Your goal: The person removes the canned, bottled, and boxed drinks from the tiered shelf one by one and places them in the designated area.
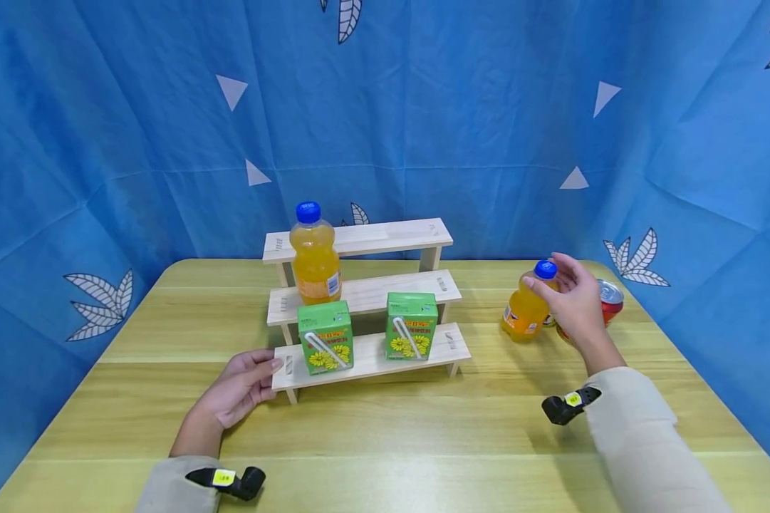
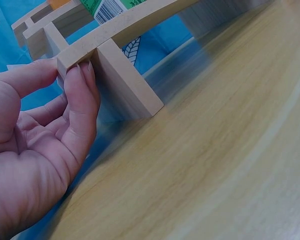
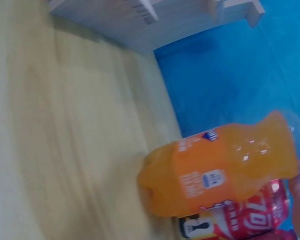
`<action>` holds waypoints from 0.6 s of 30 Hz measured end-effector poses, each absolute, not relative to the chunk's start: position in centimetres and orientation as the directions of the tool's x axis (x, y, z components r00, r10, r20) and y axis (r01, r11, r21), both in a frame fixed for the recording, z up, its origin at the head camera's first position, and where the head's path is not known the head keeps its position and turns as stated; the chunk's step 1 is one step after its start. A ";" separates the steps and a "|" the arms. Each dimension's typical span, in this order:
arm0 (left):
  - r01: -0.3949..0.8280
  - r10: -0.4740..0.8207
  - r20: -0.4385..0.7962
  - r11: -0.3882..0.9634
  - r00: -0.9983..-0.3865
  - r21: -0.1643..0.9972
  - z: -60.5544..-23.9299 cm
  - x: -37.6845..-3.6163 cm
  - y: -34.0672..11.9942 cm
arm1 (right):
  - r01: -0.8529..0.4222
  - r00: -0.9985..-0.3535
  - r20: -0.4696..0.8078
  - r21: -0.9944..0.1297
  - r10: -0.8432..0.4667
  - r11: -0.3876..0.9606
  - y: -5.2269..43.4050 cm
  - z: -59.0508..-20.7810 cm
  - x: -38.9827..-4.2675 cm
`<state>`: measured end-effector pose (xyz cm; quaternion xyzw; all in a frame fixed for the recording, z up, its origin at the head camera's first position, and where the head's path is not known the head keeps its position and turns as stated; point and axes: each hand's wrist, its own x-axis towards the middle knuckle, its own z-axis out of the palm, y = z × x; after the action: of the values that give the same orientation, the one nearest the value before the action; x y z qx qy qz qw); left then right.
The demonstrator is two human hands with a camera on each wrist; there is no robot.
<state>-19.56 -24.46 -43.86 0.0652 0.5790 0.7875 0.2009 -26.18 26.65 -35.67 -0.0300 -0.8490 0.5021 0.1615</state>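
Observation:
My left hand (image 1: 266, 368) lies on the table at the left end of a wooden three-step rack (image 1: 385, 236). In the left wrist view the left hand (image 2: 65, 76) pinches the end of the lowest board, thumb on top and a finger underneath. To the right of the rack, my right hand (image 1: 546, 276) grips the blue cap of a small orange drink bottle (image 1: 524, 311), which leans slightly on the table. The right wrist view shows this orange bottle (image 3: 225, 165) from the side, with only the edge of a finger at the right border.
A red can (image 1: 611, 301) stands just behind my right hand, touching the bottle in the right wrist view. On the rack are a second orange bottle (image 1: 315, 258) on the middle step and two green juice cartons (image 1: 325, 338) (image 1: 412, 326) on the lowest. A blue cloth backs the yellow wooden table (image 1: 423, 434).

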 end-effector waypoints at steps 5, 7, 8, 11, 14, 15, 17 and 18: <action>-0.243 0.397 -0.128 -0.253 -0.909 0.937 -44.0 -19.6 -24.5 | -0.126 -0.936 0.268 -0.861 0.227 0.494 26.6 -34.3 -26.3; -0.241 0.398 -0.126 -0.252 -0.909 0.937 -44.0 -19.6 -24.5 | -0.140 -0.931 0.284 -0.858 0.230 0.494 26.4 -33.7 -26.3; -0.242 0.397 -0.128 -0.251 -0.909 0.937 -44.0 -19.6 -24.6 | -0.145 -0.928 0.292 -0.854 0.230 0.499 26.2 -33.4 -26.4; -0.245 0.391 -0.135 -0.245 -0.910 0.938 -44.0 -19.6 -24.5 | -0.154 -0.925 0.306 -0.845 0.226 0.512 25.7 -32.6 -26.4; -0.247 0.390 -0.137 -0.247 -0.911 0.937 -43.9 -19.5 -24.5 | -0.172 -0.926 0.315 -0.841 0.207 0.513 25.1 -31.8 -26.4; -0.246 0.392 -0.135 -0.250 -0.910 0.937 -43.9 -19.5 -24.5 | -0.181 -0.928 0.317 -0.844 0.198 0.504 24.9 -31.5 -26.4; -0.243 0.397 -0.127 -0.257 -0.909 0.935 -43.9 -19.6 -24.5 | -0.205 -0.929 0.327 -0.848 0.176 0.489 24.4 -31.2 -26.4; -0.243 0.399 -0.125 -0.260 -0.908 0.935 -43.9 -19.6 -24.5 | -0.218 -0.929 0.331 -0.850 0.164 0.480 24.2 -31.0 -26.4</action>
<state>-19.58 -24.49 -43.87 0.0678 0.5735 0.7908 0.2029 -26.36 24.17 -31.02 0.0161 -0.8396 0.5095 0.1876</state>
